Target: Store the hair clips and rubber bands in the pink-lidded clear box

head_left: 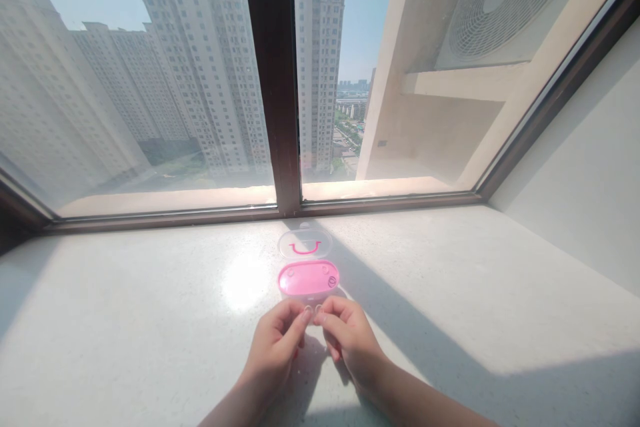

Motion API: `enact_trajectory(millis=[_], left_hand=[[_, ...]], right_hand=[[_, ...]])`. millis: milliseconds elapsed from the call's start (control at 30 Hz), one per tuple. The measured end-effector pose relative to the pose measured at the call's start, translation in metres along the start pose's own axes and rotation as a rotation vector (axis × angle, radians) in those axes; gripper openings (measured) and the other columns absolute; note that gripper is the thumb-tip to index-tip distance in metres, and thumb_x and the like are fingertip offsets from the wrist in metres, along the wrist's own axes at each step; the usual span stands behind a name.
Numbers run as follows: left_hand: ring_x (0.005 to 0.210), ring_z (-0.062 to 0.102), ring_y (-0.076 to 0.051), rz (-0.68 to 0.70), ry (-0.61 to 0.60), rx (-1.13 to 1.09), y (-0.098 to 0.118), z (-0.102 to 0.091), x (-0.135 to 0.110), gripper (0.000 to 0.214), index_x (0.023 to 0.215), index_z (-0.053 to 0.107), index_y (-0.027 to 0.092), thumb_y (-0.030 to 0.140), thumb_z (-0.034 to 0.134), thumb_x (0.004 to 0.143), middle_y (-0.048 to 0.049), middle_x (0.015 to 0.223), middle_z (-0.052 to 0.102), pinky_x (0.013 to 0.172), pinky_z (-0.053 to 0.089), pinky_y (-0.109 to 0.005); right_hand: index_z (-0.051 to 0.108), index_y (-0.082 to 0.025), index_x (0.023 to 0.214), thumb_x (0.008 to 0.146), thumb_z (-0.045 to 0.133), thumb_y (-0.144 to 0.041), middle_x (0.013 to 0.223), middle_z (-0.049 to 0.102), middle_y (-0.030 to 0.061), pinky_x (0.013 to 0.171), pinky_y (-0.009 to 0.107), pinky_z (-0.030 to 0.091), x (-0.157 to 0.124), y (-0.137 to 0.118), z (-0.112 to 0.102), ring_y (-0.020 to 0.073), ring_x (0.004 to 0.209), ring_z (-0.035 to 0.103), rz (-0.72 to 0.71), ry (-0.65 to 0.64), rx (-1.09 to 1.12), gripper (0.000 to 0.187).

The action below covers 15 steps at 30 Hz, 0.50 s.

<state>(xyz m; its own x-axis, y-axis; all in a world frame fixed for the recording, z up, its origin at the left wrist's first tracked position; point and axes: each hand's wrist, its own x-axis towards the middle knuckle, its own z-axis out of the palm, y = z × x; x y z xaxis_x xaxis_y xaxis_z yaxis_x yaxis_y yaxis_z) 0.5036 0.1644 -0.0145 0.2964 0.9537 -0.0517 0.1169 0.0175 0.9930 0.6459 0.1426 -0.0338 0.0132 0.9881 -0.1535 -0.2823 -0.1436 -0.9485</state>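
My left hand [281,332] pinches a small pale loop [309,309] between thumb and fingertips. Close beside it, my right hand [349,333] is closed in a pinch on a second small pale loop [319,308]. Whether the two loops are joined I cannot make out. Just beyond my fingertips sits an oval pink box [305,280], open at the top. A few small rings lie inside it, among them a dark one [332,281] at the right end. Behind the box lies its clear lid [285,243] with a pink curved handle [305,251].
Everything rests on a pale stone windowsill [150,320], with bright glare left of the box and a diagonal shadow to the right. A brown window frame [287,197] borders the far edge. A white wall [575,167] closes off the right side.
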Motion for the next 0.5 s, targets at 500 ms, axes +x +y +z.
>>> enact_trajectory(millis=[500], left_hand=[[0.046, 0.044, -0.010, -0.005, 0.002, -0.014, -0.0012, -0.0004, -0.0006, 0.034, 0.071, 0.062, 0.014, 0.046, 0.063, 0.082, 0.0031, 0.051, 0.049, 0.047, 0.034, -0.021]], right_hand=[[0.053, -0.017, 0.064, 0.074, 0.064, -0.036, 0.035, 0.036, -0.0098, 0.034, 0.017, 0.018, 0.0005, -0.0005, -0.0008, 0.0046, 0.031, 0.029, 0.010, -0.001, -0.006, 0.025]])
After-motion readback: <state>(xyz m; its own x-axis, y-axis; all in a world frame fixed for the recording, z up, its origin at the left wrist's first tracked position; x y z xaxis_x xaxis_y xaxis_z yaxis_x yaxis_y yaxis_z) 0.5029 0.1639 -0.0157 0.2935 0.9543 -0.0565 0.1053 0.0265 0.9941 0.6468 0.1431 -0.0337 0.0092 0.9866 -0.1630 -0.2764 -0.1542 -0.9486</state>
